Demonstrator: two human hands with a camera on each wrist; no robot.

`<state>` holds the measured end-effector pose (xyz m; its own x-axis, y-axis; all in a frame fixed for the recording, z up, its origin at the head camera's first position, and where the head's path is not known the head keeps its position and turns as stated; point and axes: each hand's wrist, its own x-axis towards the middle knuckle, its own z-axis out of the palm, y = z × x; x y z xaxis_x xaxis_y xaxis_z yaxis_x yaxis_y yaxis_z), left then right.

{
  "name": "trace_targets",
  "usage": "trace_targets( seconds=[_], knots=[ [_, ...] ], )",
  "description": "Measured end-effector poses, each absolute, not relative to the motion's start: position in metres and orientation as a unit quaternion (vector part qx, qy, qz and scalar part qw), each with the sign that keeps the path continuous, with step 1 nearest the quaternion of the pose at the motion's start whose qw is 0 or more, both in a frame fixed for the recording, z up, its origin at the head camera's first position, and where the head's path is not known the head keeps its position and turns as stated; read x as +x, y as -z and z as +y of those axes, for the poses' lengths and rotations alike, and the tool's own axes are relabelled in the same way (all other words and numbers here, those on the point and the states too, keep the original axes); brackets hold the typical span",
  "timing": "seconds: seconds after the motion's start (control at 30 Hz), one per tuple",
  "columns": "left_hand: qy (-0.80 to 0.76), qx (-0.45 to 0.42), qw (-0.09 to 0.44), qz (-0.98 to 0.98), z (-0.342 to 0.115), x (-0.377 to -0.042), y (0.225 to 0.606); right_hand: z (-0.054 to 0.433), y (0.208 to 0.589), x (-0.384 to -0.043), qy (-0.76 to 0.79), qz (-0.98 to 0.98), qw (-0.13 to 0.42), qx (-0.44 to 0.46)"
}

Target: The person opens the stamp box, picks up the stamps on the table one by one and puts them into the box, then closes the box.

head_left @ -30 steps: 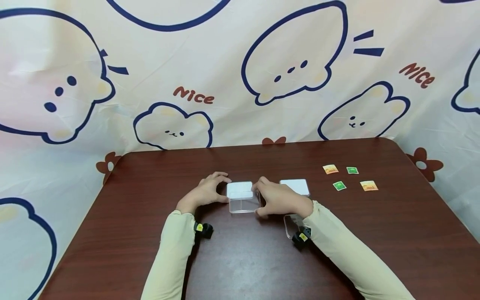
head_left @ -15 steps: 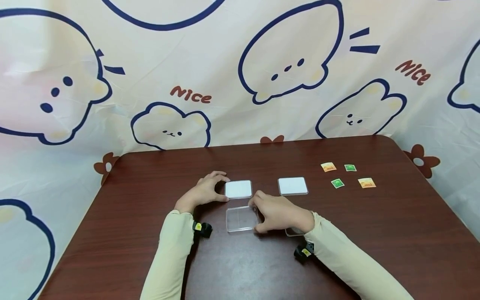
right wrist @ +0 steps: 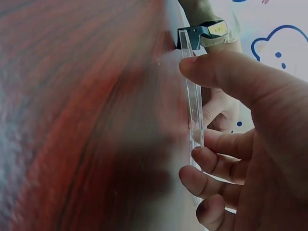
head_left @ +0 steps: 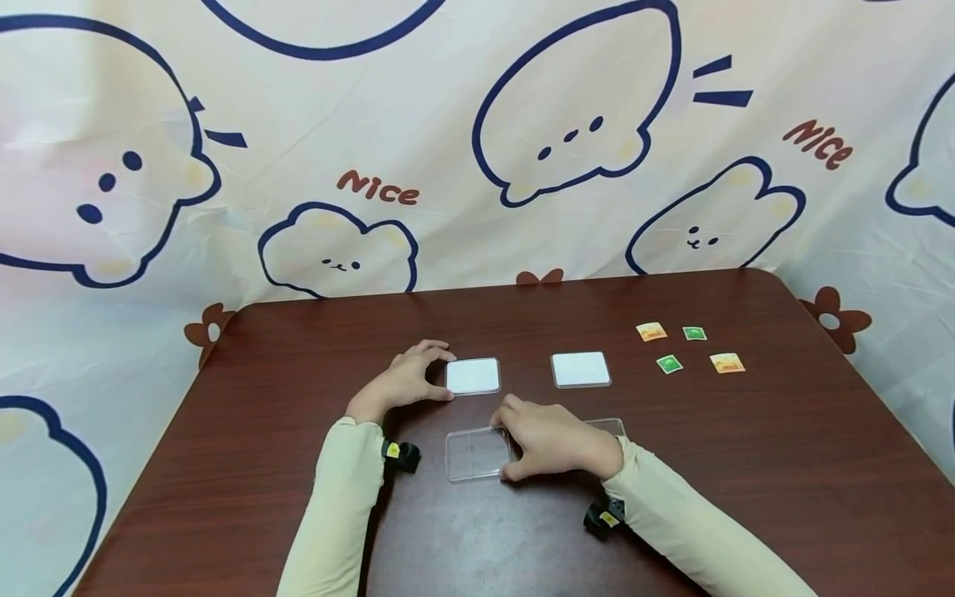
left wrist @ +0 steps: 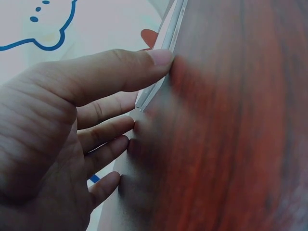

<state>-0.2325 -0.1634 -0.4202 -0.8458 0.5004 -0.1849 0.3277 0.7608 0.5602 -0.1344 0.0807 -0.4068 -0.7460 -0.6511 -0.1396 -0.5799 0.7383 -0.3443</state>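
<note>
My left hand (head_left: 403, 381) pinches the left end of a flat, clear-edged box with a white face (head_left: 473, 376), lying on the table. In the left wrist view its thumb (left wrist: 161, 57) presses one edge, and the index finger is partly hidden behind the box. Nearer the body, my right hand (head_left: 555, 439) grips the right end of a clear plastic lid (head_left: 472, 454) between thumb and fingers. The right wrist view has this lid (right wrist: 196, 106) edge-on. A second clear lid (head_left: 610, 425) shows only partly behind the right hand.
Another white-faced box (head_left: 581, 370) lies right of the first. Farther right are two orange stickers (head_left: 652, 332) and two green stickers (head_left: 670, 364), spread apart. The brown table (head_left: 224, 464) meets a patterned cloth (head_left: 448, 149) at the back.
My right hand has drawn the clear lid off the left box and toward the body, baring its white face. The left hand has kept its hold; the view has shifted slightly.
</note>
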Motion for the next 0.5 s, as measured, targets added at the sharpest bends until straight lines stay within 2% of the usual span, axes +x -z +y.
trace_targets(
  seconds=[0.5],
  knots=[
    [-0.263, 0.22, 0.16, 0.925, -0.1633, -0.2326, 0.4209, 0.0781, 0.4132, -0.1294, 0.119, 0.928, 0.108, -0.337]
  ],
)
